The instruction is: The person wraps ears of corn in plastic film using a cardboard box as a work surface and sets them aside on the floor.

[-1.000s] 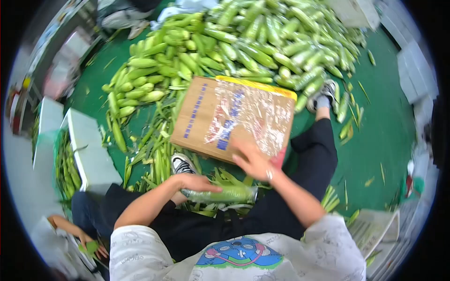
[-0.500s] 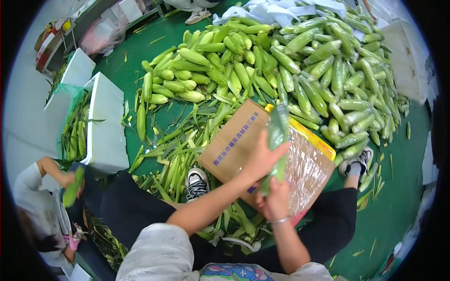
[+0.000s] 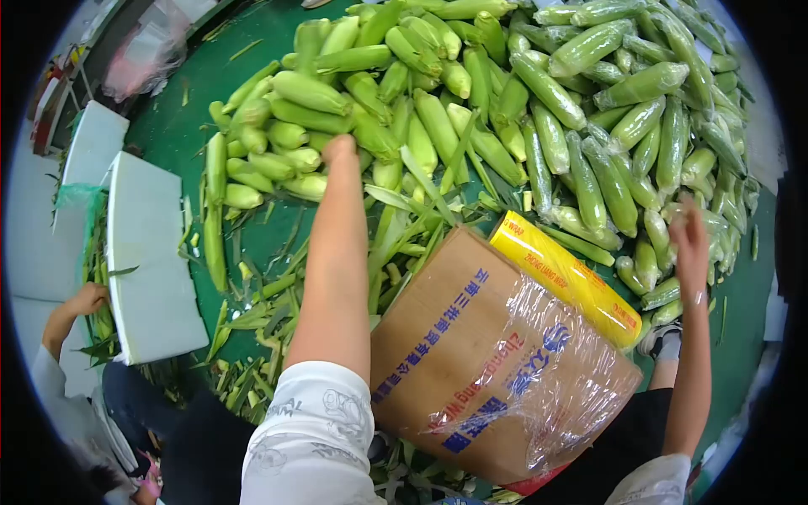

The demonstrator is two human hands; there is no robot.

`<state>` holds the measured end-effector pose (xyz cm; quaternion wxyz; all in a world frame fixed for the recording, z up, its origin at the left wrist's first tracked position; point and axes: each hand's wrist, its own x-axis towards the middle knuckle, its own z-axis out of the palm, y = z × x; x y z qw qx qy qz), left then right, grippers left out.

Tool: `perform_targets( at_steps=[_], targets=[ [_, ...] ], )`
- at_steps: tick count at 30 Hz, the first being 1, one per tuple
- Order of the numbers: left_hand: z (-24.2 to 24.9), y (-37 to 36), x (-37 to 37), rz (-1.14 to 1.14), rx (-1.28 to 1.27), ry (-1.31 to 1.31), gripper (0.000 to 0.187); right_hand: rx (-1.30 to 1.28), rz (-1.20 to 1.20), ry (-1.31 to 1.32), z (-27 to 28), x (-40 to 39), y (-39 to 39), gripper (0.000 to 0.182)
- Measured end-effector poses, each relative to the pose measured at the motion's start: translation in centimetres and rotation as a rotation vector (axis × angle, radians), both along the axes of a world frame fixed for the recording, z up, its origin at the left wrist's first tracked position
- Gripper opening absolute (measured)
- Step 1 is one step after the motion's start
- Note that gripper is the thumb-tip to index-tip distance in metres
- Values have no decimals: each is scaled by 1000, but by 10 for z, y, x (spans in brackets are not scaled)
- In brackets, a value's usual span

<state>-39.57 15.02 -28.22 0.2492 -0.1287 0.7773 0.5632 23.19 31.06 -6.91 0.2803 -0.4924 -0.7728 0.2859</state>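
Observation:
My left hand [image 3: 341, 150] reaches into the pile of unwrapped corn cobs [image 3: 311, 91]; its fingers are hidden among the husks. Over the heap of film-wrapped cobs [image 3: 593, 181] on the right is my right hand [image 3: 690, 229], its fingers blurred, and what it holds, if anything, does not show. Between my arms stands a cardboard box [image 3: 454, 337] with clear film stretched over its right part. A yellow roll of wrap [image 3: 568, 278] lies along the box's far edge.
Loose husks [image 3: 269, 324] cover the green floor left of the box. White foam boxes [image 3: 156, 261] stand at the left, one holding leaves. Beside them a co-worker's hand [image 3: 91, 299] touches the leaves. Shelving with plastic bags [image 3: 147, 59] is at the upper left.
Both my hands have parted from above the box, where they held a green cob. The left went to the unwrapped pile, the right to the wrapped heap. The view has shifted closer.

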Motion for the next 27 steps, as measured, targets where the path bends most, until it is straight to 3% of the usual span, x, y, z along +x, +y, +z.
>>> perform_targets(
  at_steps=[1,3,6,8,10,12,14,16,17,18,19,21,23,27],
  targets=[
    [-15,5,-3,280,94,19,36,-78,47,-2,2,7,-36,39],
    [12,-10,14,252,68,15,36,-147,53,-12,23,12,-112,23],
    [44,-73,38,197,400,-64,35,-377,-3,-51,52,37,-175,17],
    [105,-137,87,74,340,-48,35,-385,35,-49,64,38,-207,15],
    [184,-187,149,-157,-40,170,35,-288,179,-122,85,10,-238,15],
    [222,-241,190,-318,-51,617,41,-224,433,-127,120,-33,-268,28],
    [300,-276,244,-374,224,489,44,-97,627,13,122,-73,-292,56],
    [352,-312,281,-596,155,714,45,160,663,73,141,-117,-319,72],
    [382,-326,293,-603,171,725,45,331,671,19,153,-129,-331,76],
    [412,-340,303,-851,165,919,43,501,675,-34,162,-134,-344,80],
    [431,-354,311,-1100,152,1106,42,511,665,-35,167,-132,-360,80],
    [433,-364,328,-1125,281,1112,47,411,576,69,165,-120,-393,78],
    [400,-351,366,-702,1018,492,49,402,509,179,152,-112,-438,71],
    [344,-376,428,-722,995,266,63,371,255,229,146,-83,-498,65]
  ],
)
